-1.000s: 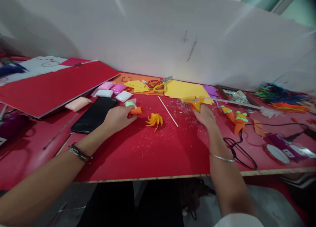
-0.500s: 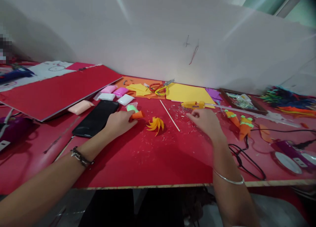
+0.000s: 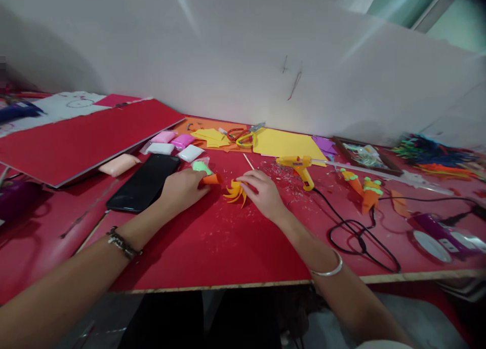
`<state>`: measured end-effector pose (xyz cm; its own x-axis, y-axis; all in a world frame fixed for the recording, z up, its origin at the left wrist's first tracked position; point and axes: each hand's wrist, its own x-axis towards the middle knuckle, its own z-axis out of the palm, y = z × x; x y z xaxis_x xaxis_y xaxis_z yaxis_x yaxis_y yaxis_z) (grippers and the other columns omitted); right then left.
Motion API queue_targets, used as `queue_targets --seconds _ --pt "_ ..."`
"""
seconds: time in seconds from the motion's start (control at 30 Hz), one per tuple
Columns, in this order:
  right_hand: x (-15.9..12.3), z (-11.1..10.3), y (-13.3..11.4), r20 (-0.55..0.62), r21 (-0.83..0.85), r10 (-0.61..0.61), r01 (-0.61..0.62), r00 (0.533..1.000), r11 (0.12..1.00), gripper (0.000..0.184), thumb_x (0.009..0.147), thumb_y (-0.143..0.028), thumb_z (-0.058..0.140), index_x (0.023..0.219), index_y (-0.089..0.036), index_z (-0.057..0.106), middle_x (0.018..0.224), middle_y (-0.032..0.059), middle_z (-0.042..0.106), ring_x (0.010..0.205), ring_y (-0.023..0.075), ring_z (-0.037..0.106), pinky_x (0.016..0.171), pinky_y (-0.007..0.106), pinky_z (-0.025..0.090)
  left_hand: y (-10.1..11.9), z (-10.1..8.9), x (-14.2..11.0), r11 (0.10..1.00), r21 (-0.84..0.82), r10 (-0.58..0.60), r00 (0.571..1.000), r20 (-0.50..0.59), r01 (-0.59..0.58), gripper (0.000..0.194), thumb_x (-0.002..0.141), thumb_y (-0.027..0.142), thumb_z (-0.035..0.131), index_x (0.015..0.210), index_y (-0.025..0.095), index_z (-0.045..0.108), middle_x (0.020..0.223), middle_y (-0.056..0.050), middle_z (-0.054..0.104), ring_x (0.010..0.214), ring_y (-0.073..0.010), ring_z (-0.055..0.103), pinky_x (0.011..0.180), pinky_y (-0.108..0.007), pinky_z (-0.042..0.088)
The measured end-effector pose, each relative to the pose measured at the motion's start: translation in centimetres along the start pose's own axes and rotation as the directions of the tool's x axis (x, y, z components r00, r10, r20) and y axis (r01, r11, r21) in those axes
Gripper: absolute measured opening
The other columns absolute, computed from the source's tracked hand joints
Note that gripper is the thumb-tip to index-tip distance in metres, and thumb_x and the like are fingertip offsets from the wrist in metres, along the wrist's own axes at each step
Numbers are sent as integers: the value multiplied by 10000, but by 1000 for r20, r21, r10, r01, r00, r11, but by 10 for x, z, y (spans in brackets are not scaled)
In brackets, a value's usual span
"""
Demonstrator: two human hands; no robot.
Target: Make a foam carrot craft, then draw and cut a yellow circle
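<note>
My left hand point(image 3: 185, 188) is closed around a small orange cone point(image 3: 211, 179), its wide end poking out to the right. A short way right of the cone rests a yellow piece of curled, petal-like strips point(image 3: 234, 194) on the red table. My right hand point(image 3: 265, 194) has its thumb and fingertips pinched at the upper right edge of that yellow piece. Behind my right fingers a thin white stick point(image 3: 248, 161) partly shows. A yellow hot glue gun point(image 3: 298, 169) lies to the right, a long clear glue stick point(image 3: 360, 171) running from its back.
A black phone point(image 3: 146, 184) and several packets of clay point(image 3: 161, 149) lie left. Scissors point(image 3: 248, 137) rest near yellow sheets point(image 3: 288, 144). Right of the black cord point(image 3: 357, 232) are finished-looking orange cones point(image 3: 370, 197) with green trim and a purple extension socket point(image 3: 436, 232).
My right hand has let go of the glue gun and moved left to the yellow petal piece. My left hand keeps the orange cone in nearly the same place.
</note>
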<state>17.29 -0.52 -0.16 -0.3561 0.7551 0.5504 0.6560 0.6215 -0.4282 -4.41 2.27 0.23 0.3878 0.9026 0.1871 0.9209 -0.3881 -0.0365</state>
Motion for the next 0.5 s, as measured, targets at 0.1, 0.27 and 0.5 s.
queue_targets --seconds 0.1,0.27,0.5 --pt "0 -3 3 -18 104 50 -48 999 993 164 812 -200 476 896 -200 616 870 38 609 832 133 551 738 257 443 -1 0 2 999 19 48 998 -38 -47 288 755 393 403 821 184 591 815 -89 623 816 -234 567 663 -312 358" --pt "0 -8 4 -21 231 162 -153 987 961 118 774 -208 533 835 -192 632 823 34 633 739 122 574 597 225 447 -2 -1 2 999 20 50 998 -24 -49 309 759 410 393 816 180 591 798 -90 626 778 -230 573 650 -312 361" --pt "-2 -6 9 -9 402 255 -230 967 886 84 737 -214 572 785 -180 632 810 38 638 751 124 594 686 250 481 1 0 0 998 -40 42 999 33 -40 320 779 428 366 847 203 583 842 -65 633 777 -211 576 568 -270 346"
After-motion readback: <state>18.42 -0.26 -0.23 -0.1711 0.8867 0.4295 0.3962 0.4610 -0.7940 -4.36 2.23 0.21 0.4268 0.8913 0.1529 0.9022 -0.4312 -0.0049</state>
